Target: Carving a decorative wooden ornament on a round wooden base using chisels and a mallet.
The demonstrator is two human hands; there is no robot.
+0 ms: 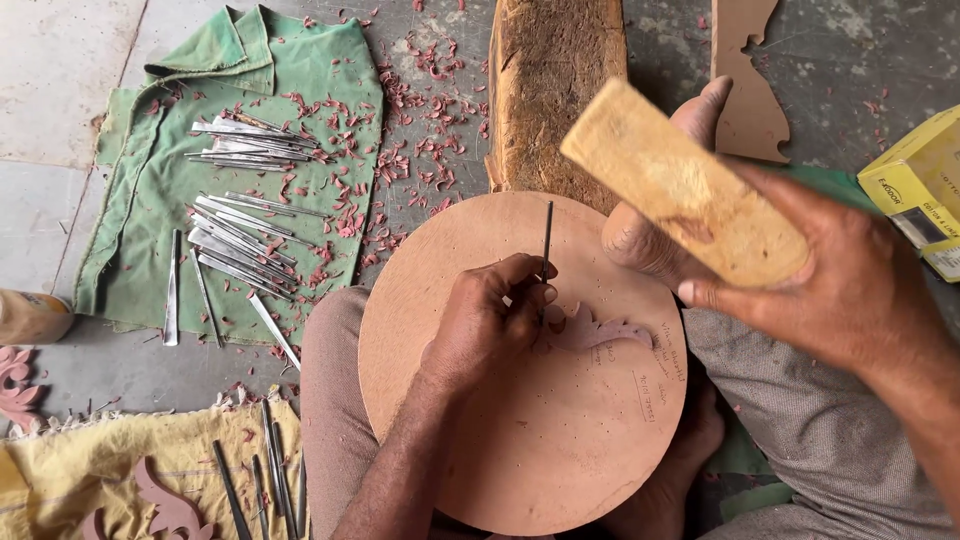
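My left hand (492,318) grips a thin metal chisel (547,235), held upright with its tip on a small pinkish carved wood piece (595,330). That piece lies on a round wooden board (500,450) resting on my lap. My right hand (815,270) holds a rectangular wooden block (685,185), raised above and to the right of the chisel's top end. The block looks slightly blurred.
A green cloth (150,260) at the left carries several metal chisels (235,235) and reddish wood shavings. More tools lie on a yellow cloth (150,450) at the bottom left. A rough log (555,80) stands behind the board. A yellow box (920,180) sits at the right.
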